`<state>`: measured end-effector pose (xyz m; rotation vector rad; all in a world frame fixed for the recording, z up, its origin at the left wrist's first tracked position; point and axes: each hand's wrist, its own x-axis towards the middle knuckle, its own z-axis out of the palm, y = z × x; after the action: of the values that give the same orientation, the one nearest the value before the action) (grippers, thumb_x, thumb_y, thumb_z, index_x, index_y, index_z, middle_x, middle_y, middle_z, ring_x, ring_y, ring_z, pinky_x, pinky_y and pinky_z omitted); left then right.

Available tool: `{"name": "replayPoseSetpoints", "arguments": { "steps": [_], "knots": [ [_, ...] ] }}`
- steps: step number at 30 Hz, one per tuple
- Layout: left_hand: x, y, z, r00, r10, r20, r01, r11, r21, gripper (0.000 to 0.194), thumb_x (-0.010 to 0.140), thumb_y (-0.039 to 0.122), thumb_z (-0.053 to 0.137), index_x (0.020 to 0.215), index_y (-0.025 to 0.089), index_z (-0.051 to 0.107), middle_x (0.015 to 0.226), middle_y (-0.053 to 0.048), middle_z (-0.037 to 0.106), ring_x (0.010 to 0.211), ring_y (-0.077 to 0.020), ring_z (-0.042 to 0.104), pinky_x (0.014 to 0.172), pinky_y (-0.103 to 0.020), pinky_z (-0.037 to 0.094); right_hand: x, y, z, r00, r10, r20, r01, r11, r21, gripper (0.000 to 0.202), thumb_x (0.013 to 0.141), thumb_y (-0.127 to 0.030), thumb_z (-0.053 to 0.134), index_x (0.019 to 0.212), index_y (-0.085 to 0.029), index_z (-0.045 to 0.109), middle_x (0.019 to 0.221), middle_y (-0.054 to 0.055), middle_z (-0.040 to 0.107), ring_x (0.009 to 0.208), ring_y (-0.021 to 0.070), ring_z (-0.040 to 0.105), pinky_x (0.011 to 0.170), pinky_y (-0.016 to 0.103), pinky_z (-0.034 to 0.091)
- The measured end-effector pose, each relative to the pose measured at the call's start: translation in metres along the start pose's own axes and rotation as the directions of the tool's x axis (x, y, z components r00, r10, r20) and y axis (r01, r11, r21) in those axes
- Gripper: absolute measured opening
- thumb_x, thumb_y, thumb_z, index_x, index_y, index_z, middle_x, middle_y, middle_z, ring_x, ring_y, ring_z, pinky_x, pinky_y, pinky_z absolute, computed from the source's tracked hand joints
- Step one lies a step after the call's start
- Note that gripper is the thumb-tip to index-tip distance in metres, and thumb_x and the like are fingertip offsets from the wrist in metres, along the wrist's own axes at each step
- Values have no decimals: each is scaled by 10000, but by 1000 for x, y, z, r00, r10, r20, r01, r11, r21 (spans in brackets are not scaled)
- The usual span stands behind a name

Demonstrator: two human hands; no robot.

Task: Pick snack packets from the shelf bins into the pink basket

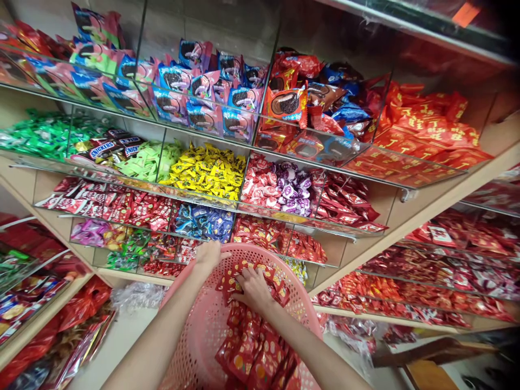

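A pink perforated plastic basket (190, 338) stands tilted in front of the shelves, with many small red candy packets (254, 352) inside, mostly on its right side. My left hand (208, 257) is closed round the basket's far rim at the upper left. Inside the basket, my right hand (252, 288) lies over red packets near the far wall. Its fingers are curled and somewhat apart, gripping a clump of them, and the fingertips are partly hidden among the packets.
A wooden shelf unit with clear dividers holds yellow packets (209, 173), Snickers bars (108, 146), Oreo packs (203, 89) and orange-red packets (430, 124). More candy shelves (439, 260) extend right. Clear plastic bags (136, 297) lie on the floor; a wooden stool (430, 374) stands lower right.
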<state>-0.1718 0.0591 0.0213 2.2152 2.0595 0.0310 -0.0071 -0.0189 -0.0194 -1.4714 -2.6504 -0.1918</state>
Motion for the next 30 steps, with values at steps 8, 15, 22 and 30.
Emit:
{"name": "replayPoseSetpoints", "arguments": {
  "steps": [8,15,22,30],
  "knots": [
    [0,0,0,1000,-1,6,1,1000,-8,639,686,653,300,884,124,599,865,-177,610,838,-277,571,686,-363,430,2,-4,1,996,86,15,-85,995,-43,334,652,-421,597,857,-162,546,869,75,522,904,225,404,799,399,292],
    [0,0,-1,1000,-3,5,3,1000,-3,632,685,654,303,871,128,602,854,-168,613,825,-275,575,678,-352,434,6,-7,-2,995,96,21,-94,993,-68,420,642,-518,575,870,-167,545,879,87,522,889,226,412,807,412,276],
    [1,0,1,1000,-7,6,7,1000,-3,618,689,644,314,871,128,599,862,-166,612,831,-278,573,683,-357,434,4,-9,-10,994,92,-51,-93,996,-7,452,688,-598,457,801,-172,552,820,76,536,855,220,434,769,386,290],
    [-1,1,-2,999,-26,19,27,1000,-4,591,684,636,341,882,144,602,889,-155,613,853,-254,569,708,-330,428,60,23,-34,897,351,-267,-282,922,265,324,833,-403,334,747,-183,556,782,49,564,781,159,473,699,274,303]
  ]
}}
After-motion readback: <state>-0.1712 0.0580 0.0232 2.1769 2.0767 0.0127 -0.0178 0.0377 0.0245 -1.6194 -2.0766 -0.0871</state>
